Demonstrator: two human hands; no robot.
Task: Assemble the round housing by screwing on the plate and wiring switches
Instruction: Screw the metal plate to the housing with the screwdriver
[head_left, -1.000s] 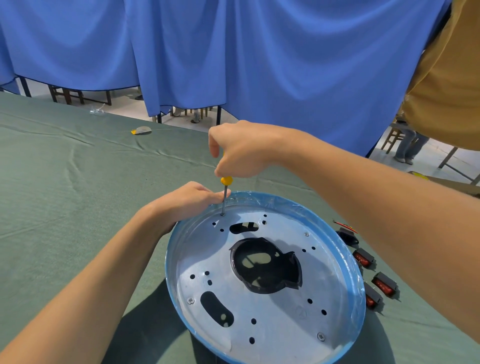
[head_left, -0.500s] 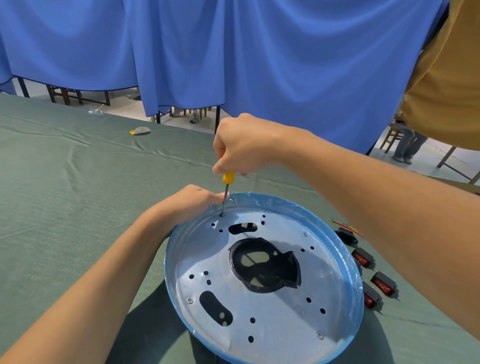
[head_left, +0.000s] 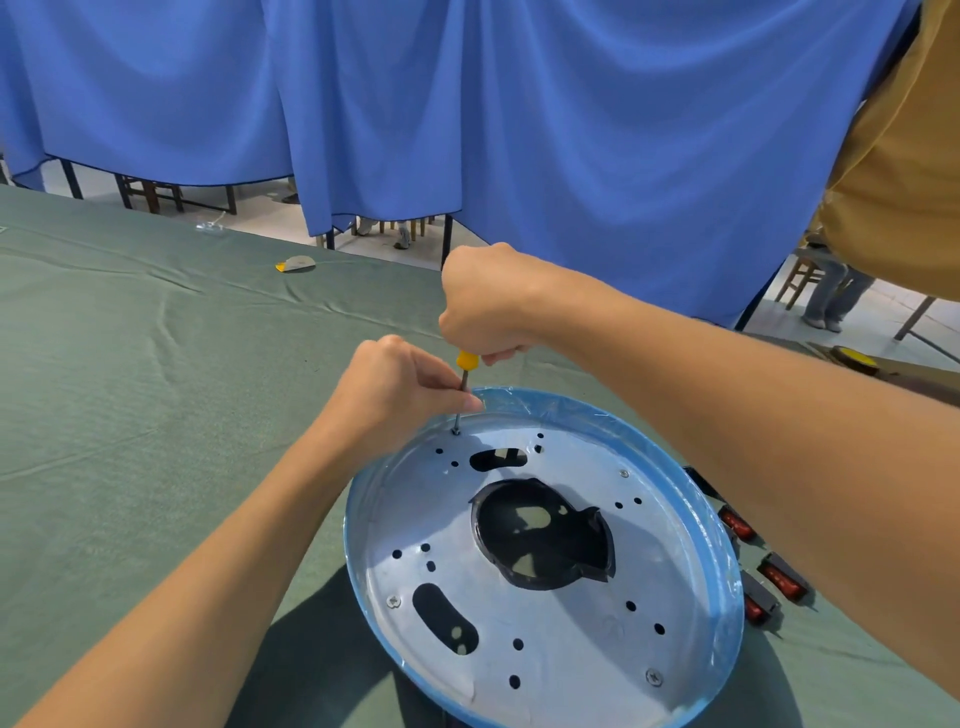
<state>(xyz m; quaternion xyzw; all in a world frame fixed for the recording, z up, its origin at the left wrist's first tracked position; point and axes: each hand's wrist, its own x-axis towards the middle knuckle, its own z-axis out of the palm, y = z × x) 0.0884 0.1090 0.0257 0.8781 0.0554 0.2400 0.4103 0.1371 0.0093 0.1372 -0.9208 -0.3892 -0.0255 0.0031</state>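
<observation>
At the far rim of the round housing (head_left: 726, 551), on the bench (head_left: 130, 415): my right grip (head_left: 488, 306) clenches the screwdriver (head_left: 466, 360); my left grip (head_left: 400, 389) has risen to pinch its shaft, steadying another plate (head_left: 571, 649) screw

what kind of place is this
Probably a makeshift assembly workshop: blue curtains as partitions, a cloth-covered table, and a screwdriver working on a housing with switches beside it.

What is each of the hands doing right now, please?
Left hand: closed, pinching the thin metal shaft of the yellow-handled screwdriver.
Right hand: closed, gripping the same screwdriver's handle.
</observation>
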